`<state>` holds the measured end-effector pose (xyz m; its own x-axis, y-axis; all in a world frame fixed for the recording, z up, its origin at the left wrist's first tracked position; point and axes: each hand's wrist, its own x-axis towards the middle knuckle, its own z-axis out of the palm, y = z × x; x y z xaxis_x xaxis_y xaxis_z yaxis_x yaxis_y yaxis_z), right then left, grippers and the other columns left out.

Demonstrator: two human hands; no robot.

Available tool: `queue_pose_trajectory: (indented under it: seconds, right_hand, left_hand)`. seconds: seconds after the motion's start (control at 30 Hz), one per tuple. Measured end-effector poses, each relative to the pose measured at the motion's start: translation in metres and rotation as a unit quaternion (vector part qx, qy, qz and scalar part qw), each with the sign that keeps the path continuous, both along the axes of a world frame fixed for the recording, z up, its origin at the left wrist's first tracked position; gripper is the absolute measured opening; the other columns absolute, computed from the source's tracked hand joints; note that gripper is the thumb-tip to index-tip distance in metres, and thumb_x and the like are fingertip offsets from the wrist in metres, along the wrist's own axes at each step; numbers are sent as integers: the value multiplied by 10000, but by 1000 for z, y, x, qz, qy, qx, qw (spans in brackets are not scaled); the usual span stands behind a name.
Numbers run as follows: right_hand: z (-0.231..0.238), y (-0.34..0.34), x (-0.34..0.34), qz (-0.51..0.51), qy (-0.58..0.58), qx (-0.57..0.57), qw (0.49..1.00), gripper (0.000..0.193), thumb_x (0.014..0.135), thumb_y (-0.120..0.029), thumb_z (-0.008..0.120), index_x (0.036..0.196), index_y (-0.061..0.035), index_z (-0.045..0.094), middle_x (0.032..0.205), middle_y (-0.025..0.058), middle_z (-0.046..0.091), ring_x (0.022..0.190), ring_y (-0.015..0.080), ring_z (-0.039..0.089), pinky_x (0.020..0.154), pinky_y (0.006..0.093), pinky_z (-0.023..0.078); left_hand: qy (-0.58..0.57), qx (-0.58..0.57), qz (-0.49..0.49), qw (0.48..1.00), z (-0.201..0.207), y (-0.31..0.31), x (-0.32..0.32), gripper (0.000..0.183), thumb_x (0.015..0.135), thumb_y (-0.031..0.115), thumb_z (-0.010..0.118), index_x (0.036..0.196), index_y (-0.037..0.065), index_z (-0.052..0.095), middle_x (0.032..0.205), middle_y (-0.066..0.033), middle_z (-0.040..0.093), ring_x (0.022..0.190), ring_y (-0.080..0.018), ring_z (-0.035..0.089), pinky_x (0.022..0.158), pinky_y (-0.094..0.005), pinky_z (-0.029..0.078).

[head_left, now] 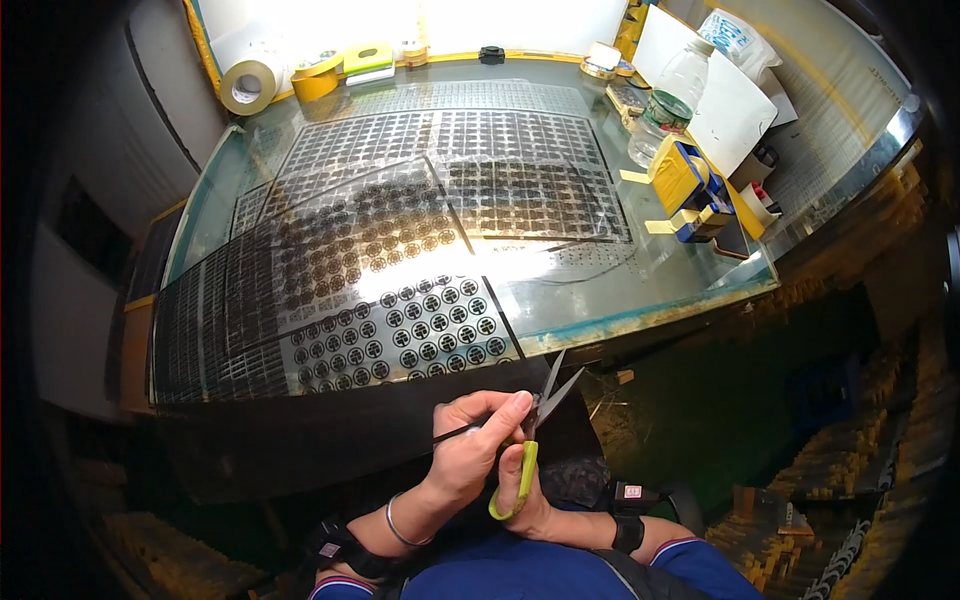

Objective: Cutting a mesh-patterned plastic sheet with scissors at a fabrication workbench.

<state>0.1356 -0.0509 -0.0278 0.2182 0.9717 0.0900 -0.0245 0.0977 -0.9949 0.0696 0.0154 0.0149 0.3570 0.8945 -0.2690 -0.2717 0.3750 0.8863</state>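
Note:
My left hand [468, 452] is closed in front of my lap, pinching a thin dark strip [452, 433] that sticks out to its left. My right hand [532, 505] sits just behind and under it, partly hidden, with fingers through the yellow-green handles of a pair of scissors [522, 478]. The scissor blades [556, 388] point up and to the right, spread apart, just below the front edge of the glass table [640, 315]. Both wrists wear dark bands, and the left also has a thin bracelet.
On the lit glass table lie overlapping clear film sheets [400, 260] printed with rows of dark round patterns. At the back stand tape rolls [250, 86]; a water bottle [668, 98], a blue and yellow tape dispenser [692, 188] and white paper [722, 95] sit on the right.

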Motion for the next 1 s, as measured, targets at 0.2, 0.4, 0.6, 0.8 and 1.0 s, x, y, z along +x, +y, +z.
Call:
queue_pose_trajectory:
  seconds: [0.2,0.4,0.6,0.8,1.0]
  right_hand:
    - [-6,-14,5,61,81,-51,994,422,877,-440,391,961,-27,408,727,21,422,607,90,427,542,217,356]
    - [8,-20,16,104,96,-99,985,389,876,-429,406,917,-43,425,690,28,421,569,82,432,509,217,372]
    - [12,-28,32,136,75,-158,975,327,866,-375,477,835,-54,425,639,20,437,550,83,433,491,232,366]
    - [26,-30,40,138,-32,-189,972,268,841,-276,556,782,-37,450,642,51,469,575,108,463,509,263,382]
    - [31,-31,41,137,-41,-198,970,263,833,-266,570,790,-32,460,660,71,497,592,118,481,525,268,396]
  left_hand:
    - [-2,-5,-26,1000,0,5,-16,176,794,172,623,755,1,633,570,-12,544,399,-50,421,357,-174,308]
    - [30,61,-40,997,2,9,-27,171,781,150,631,728,-13,639,580,-22,560,504,-58,476,463,-192,358]
    - [46,59,-60,995,1,8,-36,178,770,147,639,732,-26,644,605,-39,593,513,-61,483,474,-195,361]
    - [33,46,-69,996,1,5,-40,180,769,149,642,736,-28,645,631,-54,609,516,-66,488,489,-197,375]
    - [25,42,-73,996,0,3,-42,168,768,139,643,726,-24,645,654,-61,618,522,-68,494,505,-199,388]
